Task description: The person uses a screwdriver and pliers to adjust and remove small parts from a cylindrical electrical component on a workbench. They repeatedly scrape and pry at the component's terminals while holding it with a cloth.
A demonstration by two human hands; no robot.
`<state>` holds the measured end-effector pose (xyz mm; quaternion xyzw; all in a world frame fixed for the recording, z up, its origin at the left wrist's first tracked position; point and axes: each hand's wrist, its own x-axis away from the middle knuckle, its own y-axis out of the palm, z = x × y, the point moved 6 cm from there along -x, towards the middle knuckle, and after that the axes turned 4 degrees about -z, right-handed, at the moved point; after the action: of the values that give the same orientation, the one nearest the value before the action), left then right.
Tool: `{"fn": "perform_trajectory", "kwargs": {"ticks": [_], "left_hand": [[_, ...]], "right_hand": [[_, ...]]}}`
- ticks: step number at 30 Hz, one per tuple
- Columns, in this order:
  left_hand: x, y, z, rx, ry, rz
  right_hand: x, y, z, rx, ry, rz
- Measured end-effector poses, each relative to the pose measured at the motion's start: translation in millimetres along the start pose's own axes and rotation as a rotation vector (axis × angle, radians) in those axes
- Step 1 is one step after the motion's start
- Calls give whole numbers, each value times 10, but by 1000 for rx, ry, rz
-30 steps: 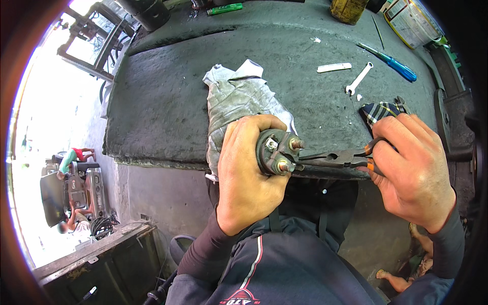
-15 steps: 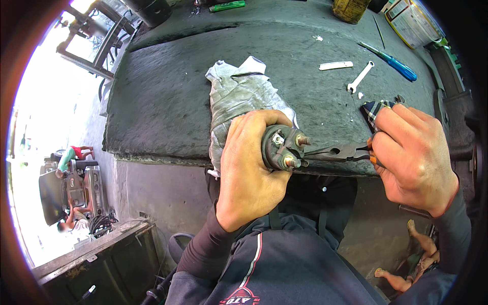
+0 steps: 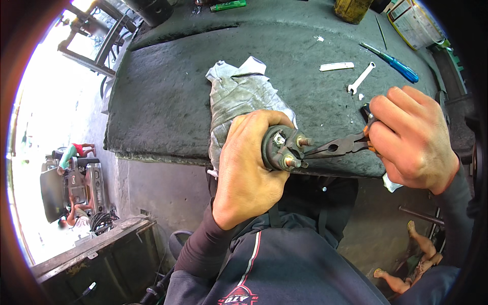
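My left hand is wrapped round a dark cylindrical starter solenoid, with its end turned to the right. Two threaded studs stick out of that end, and there is a whitish rough patch on its face. In my right hand are needle-nose pliers with orange-marked handles, mostly hidden by the fingers. Their jaw tips reach the solenoid between the two studs; whether they pinch anything there I cannot tell. Under and behind my left hand lies a dirty grey cloth on the dark bench.
On the bench's right side lie a wrench, a blue-handled screwdriver and a white strip. A yellow container and a white bucket stand at the far right. People are at a vehicle on the left; someone's bare legs show lower right.
My right hand has risen slightly and turned, tilting the plier handles upward while the tips stay at the solenoid. A whitish piece now shows below that hand. My left hand has barely moved.
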<state>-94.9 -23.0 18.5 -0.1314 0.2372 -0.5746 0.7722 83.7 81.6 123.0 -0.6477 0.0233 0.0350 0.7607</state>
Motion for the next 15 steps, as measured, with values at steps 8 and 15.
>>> {"fn": "perform_trajectory", "kwargs": {"ticks": [8, 15], "left_hand": [[-16, -9, 10, 88, -32, -20], [-21, -24, 5, 58, -29, -87]], "right_hand": [[209, -35, -73, 44, 296, 83], [332, 118, -238, -74, 353, 112]]}}
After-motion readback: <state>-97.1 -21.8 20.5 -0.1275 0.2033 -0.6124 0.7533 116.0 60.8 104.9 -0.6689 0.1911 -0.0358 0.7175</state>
